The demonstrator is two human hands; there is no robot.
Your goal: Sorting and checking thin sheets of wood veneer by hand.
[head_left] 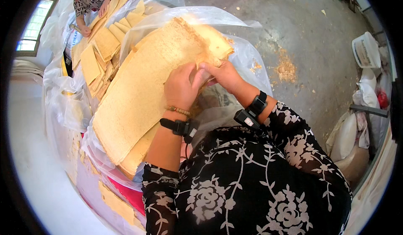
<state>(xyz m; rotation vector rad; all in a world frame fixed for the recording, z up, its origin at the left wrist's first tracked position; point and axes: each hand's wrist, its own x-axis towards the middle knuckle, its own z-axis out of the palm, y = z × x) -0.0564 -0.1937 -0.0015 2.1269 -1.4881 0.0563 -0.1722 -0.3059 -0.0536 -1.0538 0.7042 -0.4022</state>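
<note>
Head view: why plastic (247, 47) under the sheets (138, 79)?

Probably keeps them clean; they're stacked mid-view.

Left hand (181, 84), right hand (228, 76)?

Both part-curled, close together at the sheets' right edge, likely steadying it; grip hidden, can't tell what's pinched.

Room?

Right, past the plastic's edge.

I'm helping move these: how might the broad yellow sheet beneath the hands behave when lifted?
The broad yellow sheet looks thin for its width, so it would probably be light and may sag. Its rough, brownish upper edge suggests it might flake or tear.
</note>
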